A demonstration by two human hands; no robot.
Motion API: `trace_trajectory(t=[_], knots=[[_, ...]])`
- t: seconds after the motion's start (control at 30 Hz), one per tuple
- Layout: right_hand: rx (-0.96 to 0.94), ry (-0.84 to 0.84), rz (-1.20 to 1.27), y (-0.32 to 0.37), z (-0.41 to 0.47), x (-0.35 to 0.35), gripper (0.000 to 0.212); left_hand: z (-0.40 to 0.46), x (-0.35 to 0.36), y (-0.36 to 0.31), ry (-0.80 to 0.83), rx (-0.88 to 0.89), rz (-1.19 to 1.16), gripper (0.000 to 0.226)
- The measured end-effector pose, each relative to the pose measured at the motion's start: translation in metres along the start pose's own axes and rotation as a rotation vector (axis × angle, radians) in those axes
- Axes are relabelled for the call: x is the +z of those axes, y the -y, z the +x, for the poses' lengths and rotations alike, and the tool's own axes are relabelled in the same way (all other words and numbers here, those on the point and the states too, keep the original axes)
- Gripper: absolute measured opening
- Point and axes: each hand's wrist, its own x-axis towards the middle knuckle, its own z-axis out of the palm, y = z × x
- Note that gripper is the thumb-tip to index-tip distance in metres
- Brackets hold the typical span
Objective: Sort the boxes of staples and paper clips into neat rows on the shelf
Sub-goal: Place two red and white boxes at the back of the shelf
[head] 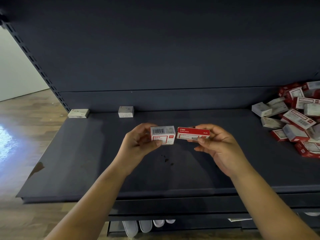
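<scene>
Both hands point(138, 142) point(218, 146) hold rectangular cardboard boxes point(162, 135) point(193, 133) above matte shelf point(86, 161).

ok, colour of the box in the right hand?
Red top, white front, on the flat box in the right hand; head view.

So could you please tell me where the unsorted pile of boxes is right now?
In the head view the unsorted pile lies at the far right end of the shelf, against the back panel, to the right of the right hand.
</scene>
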Motion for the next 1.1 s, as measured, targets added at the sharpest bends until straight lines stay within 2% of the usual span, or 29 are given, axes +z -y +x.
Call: trace_trajectory(t=[0.13,0.3,0.37,0.5,0.63,0.8,1.03,1.1], knots=[[0.0,-0.005,0.05,-0.001,-0.003,0.001,0.029,-0.003,0.001,0.002,0.014,0.0,-0.029,0.031],[-0.01,0.043,0.073,-0.004,-0.006,0.001,0.05,-0.006,0.004,0.001,0.022,0.032,-0.054,0.034],[-0.021,0.051,0.088,-0.003,-0.007,0.002,0.047,-0.008,0.005,0.0,0.033,0.036,-0.062,0.034],[-0.038,0.004,0.115,-0.002,-0.01,0.003,0.026,-0.01,0.005,0.0,0.052,0.021,-0.08,0.029],[-0.048,-0.015,0.148,-0.003,-0.012,0.001,0.021,-0.009,0.008,0.001,0.041,0.005,-0.101,0.032],[-0.014,0.029,0.209,-0.003,-0.012,0.0,0.049,-0.01,0.01,0.002,0.034,-0.029,-0.203,0.036],[-0.011,0.047,0.218,0.0,-0.014,0.005,0.048,-0.009,0.013,-0.002,0.026,-0.082,-0.265,0.023],[-0.007,0.053,0.214,-0.001,-0.014,0.005,0.046,-0.009,0.014,-0.004,-0.001,-0.106,-0.272,0.03]])
